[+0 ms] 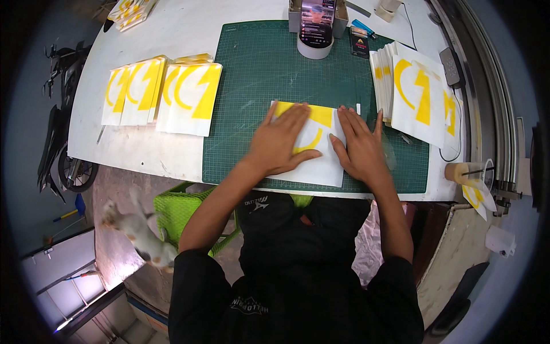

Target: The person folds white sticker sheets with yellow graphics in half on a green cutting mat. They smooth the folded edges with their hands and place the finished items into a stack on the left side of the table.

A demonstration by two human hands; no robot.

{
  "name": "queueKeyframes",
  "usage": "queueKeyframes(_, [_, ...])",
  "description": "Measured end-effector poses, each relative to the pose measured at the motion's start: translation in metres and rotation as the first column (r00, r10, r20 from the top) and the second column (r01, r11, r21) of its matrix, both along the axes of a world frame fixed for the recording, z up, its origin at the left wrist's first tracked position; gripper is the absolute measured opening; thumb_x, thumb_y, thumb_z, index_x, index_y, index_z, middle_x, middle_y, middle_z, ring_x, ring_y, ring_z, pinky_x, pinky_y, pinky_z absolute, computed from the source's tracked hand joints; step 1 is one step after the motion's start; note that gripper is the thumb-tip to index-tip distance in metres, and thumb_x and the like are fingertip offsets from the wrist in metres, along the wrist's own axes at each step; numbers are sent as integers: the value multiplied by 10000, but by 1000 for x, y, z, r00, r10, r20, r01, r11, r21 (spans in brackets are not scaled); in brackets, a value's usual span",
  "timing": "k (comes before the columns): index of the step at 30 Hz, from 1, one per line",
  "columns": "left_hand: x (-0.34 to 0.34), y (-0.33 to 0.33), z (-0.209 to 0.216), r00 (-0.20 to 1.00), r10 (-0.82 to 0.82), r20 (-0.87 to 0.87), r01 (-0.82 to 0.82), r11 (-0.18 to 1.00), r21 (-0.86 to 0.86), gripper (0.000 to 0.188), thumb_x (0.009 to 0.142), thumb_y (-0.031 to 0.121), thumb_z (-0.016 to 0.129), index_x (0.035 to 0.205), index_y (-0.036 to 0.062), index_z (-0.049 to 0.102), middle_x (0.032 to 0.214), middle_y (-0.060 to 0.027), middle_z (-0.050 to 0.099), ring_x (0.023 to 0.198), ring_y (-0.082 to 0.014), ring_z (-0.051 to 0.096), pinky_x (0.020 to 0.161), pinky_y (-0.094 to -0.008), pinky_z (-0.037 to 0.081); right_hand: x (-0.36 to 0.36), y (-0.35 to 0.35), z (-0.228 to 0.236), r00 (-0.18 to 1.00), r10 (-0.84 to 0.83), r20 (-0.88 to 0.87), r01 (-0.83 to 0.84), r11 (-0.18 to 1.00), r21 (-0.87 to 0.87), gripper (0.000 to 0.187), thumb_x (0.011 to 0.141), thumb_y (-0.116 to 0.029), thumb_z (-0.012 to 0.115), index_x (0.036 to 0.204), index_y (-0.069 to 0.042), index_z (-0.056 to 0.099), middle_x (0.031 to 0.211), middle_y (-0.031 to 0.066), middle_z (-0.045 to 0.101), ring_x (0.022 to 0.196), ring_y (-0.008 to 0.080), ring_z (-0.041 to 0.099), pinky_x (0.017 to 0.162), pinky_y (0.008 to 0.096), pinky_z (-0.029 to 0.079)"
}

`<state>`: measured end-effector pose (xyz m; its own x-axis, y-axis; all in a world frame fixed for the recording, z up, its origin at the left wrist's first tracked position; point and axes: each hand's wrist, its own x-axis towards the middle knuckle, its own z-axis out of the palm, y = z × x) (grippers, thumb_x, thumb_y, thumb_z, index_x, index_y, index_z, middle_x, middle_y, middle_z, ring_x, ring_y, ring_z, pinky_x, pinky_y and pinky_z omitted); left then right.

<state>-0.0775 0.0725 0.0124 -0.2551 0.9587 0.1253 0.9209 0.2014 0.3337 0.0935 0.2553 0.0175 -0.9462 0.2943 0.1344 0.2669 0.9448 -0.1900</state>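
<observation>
A white sheet with yellow printed shapes (312, 166) lies on the green cutting mat (258, 69) in front of me. My left hand (282, 137) rests flat on its left half, fingers stretched toward the far edge and thumb pointing right. Along the sheet's right edge lies my right hand (360, 140), palm down with the fingers spread. Both hands cover parts of the print. Neither hand holds anything. Whether the sheet is a single layer or folded, I cannot tell.
Stacks of similar yellow-and-white sheets stand left (189, 97) and right (421, 97) of the mat. A phone (317, 26) leans on a white roll (314, 51) at the back, beside a dark small box (360, 45). A drink cup (470, 172) is at the right edge; a cat (140, 232) is on the floor.
</observation>
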Motion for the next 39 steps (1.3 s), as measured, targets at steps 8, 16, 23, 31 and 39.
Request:
queueKeyframes(8, [-18,-40,22,993,71,-93,-70,997,13,974,912,633,681,1593,8,376,1619,-210,438,1533,-352,387,1278,-629,145,4,-4,15,997,2,-73,-3,1000,-10,661,991,-370,656,1533,-28,494,1528,179,557,1497,318,443,1245,720,84])
queueKeyframes(16, [21,-62,12,996,-86,9,85,995,59,684,875,357,806,1440,42,583,1354,-120,682,1330,-293,605,1245,-651,248,31,-39,13,958,252,-140,-281,921,-269,571,858,-263,800,1354,-22,652,1271,145,675,1308,300,578,1249,677,197])
queueKeyframes(23, [25,-76,-6,994,-48,-93,64,984,167,432,810,128,792,1230,54,726,1212,-83,731,1109,-250,683,1149,-580,381,37,-48,-5,917,257,-305,-307,943,-130,351,788,-61,771,1133,4,753,1071,117,693,1055,285,657,1120,604,425])
queueKeyframes(31, [57,-82,-12,996,54,-74,-34,967,253,349,885,51,716,1228,-15,725,1357,-155,691,1277,-323,659,1095,-464,529,50,-66,-24,914,234,-331,-294,945,-142,335,883,-77,766,1187,56,715,1342,192,680,1333,361,617,1106,502,517])
queueKeyframes(39, [62,-93,-15,999,2,-49,9,977,214,432,907,155,791,1278,-46,698,1371,-193,679,1325,-354,630,1117,-465,520,62,-78,-26,924,255,-286,-307,939,-155,476,888,-214,811,1239,83,686,1374,226,651,1370,373,585,1176,528,458])
